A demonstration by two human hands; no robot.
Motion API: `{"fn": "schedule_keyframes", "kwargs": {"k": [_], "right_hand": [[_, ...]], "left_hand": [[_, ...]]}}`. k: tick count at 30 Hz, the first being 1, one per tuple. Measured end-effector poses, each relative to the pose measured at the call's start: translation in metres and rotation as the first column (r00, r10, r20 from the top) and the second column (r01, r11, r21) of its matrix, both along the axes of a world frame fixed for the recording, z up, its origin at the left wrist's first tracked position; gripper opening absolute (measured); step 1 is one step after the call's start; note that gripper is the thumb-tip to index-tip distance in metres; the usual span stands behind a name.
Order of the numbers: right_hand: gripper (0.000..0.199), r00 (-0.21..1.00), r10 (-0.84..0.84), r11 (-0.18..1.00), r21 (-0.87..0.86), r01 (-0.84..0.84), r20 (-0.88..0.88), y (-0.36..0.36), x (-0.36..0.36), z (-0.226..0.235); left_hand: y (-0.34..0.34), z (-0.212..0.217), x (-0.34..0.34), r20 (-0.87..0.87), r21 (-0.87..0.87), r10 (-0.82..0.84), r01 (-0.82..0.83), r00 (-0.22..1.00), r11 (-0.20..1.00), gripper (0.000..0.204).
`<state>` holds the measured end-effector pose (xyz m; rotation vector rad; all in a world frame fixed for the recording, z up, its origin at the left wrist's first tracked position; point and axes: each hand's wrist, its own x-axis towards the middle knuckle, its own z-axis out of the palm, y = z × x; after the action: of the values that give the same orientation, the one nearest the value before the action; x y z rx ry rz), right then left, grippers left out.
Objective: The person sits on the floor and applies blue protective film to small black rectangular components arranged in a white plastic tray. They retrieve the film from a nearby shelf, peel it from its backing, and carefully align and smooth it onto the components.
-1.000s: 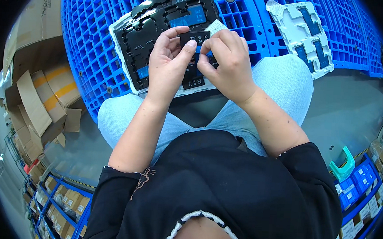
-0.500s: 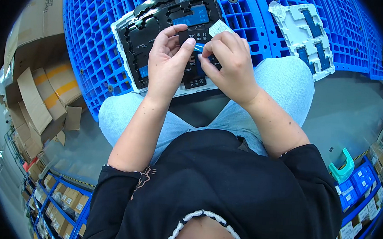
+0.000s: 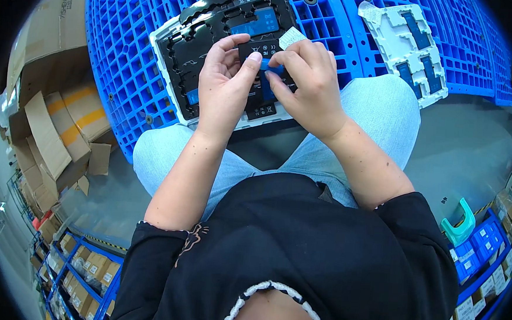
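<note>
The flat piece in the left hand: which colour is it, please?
The flat piece is black with white markings, best seen in the head view.

The flat, rectangular black pack (image 3: 267, 48) had a smooth, mostly matt face, and the small white label (image 3: 291, 38) beside it looked like dull paper. The deeply moulded black plastic tray (image 3: 186, 62) carried glossy highlights, while the blue rectangular panel (image 3: 258, 24) in it was smooth with a satin sheen. The blue lattice pallet (image 3: 350, 42) was hard, slightly shiny plastic. The moulded white tray (image 3: 386, 36) looked matt, its material unclear. The pale-blue trousers (image 3: 379, 106) were denim, the black short-sleeved top (image 3: 320, 258) matt cloth, and the open brown box (image 3: 47, 129) dull cardboard.
</note>
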<state>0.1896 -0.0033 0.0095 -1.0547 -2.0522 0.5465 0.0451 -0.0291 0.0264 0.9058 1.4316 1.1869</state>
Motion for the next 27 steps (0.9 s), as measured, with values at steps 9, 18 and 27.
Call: {"fn": "schedule_keyframes", "kwargs": {"k": [9,18,27], "right_hand": [[0.008,0.992,-0.016,1.000,0.021,0.019,-0.126,0.004,-0.001,-0.007],[0.008,0.972,-0.130,0.963,-0.260,0.076,-0.197,0.004,0.000,-0.006],[0.010,0.963,-0.157,0.918,-0.393,0.060,-0.220,0.006,0.002,-0.010]], "left_hand": [[0.001,0.002,0.000,-0.035,-0.102,-0.006,0.002,0.999,0.995,0.030],[0.003,0.006,-0.002,0.005,-0.155,-0.110,0.110,0.994,0.982,0.036],[0.005,-0.003,-0.003,0.020,-0.164,-0.218,0.218,0.976,0.962,0.030]]}}
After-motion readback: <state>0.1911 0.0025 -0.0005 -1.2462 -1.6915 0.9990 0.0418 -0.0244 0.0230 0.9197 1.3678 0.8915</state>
